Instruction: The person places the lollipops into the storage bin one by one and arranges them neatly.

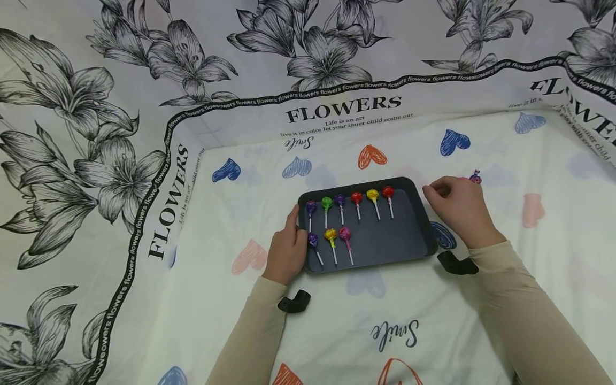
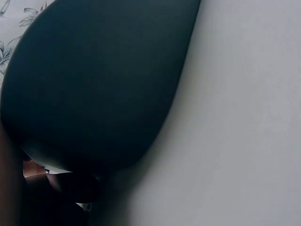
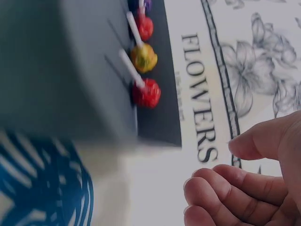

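A dark grey tray (image 1: 385, 235) lies on the cloth with lollipops in two rows. The far row holds several, among them a green lollipop (image 1: 326, 202) and a red lollipop (image 1: 388, 192) at its right end. Nearer are a purple lollipop (image 1: 313, 240), a yellow lollipop (image 1: 330, 235) and a pink lollipop (image 1: 345, 233). My left hand (image 1: 287, 251) grips the tray's left edge, its fingers dark in the left wrist view. Right of the tray, my right hand (image 1: 457, 208) hovers with loosely curled fingers; the right wrist view shows nothing in it. Just beyond it, a wrapped lollipop (image 1: 475, 176) is partly hidden.
A white cloth printed with hearts (image 1: 372, 156) and words covers the surface. Its border carries black line-drawn flowers (image 1: 327, 59) and a black lettered band (image 1: 298, 96). The tray's right part has bare floor beside the pink lollipop.
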Tool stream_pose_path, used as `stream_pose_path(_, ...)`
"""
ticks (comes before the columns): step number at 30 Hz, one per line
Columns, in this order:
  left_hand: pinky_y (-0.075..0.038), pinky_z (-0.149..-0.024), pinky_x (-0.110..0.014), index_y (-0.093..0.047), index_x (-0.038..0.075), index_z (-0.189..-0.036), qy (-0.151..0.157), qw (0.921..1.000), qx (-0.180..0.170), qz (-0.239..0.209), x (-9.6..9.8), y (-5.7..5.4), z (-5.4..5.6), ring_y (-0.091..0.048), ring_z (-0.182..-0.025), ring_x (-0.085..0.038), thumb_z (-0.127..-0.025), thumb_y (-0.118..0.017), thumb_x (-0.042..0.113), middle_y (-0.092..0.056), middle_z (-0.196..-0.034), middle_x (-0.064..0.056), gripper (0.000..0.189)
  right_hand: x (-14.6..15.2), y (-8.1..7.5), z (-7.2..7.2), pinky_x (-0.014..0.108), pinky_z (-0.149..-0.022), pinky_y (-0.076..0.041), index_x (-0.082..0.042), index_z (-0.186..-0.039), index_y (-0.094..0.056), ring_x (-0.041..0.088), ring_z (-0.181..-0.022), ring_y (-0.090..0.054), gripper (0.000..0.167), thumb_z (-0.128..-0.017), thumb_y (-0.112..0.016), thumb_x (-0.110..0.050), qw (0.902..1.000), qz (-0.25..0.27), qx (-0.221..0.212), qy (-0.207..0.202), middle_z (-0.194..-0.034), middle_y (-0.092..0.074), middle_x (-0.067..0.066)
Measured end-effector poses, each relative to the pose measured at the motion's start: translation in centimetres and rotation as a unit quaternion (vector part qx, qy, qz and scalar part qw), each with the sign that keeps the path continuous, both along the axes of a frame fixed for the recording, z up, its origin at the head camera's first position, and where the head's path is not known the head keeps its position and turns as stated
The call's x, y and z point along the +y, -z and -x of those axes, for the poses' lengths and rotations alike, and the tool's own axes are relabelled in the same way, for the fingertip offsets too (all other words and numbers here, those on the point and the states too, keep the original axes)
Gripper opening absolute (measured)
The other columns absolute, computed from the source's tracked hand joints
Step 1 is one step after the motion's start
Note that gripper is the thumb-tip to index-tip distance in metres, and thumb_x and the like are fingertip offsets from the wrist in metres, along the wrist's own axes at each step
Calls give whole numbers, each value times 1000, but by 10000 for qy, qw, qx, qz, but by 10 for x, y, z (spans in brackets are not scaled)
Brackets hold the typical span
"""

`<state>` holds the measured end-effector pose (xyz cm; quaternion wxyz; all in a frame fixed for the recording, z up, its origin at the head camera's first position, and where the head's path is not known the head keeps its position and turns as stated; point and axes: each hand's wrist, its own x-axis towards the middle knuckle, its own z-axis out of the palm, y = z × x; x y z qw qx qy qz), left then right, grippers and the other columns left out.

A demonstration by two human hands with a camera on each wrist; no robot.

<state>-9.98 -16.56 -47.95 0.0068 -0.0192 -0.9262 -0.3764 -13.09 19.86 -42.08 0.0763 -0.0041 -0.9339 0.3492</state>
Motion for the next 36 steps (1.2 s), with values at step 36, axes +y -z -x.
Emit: stream_pose_path(36, -30, -53, -36, -34, 15, -166, 59, 10000, 67, 41, -2, 0, 1, -36, -51, -17, -101, -40, 21, -43, -63, -1, 65, 59, 38, 34, 60, -92, -47, 11, -135, -54, 47, -104, -53, 53, -97, -57, -26, 9889, -330, -1172, 845, -115, -60, 34)
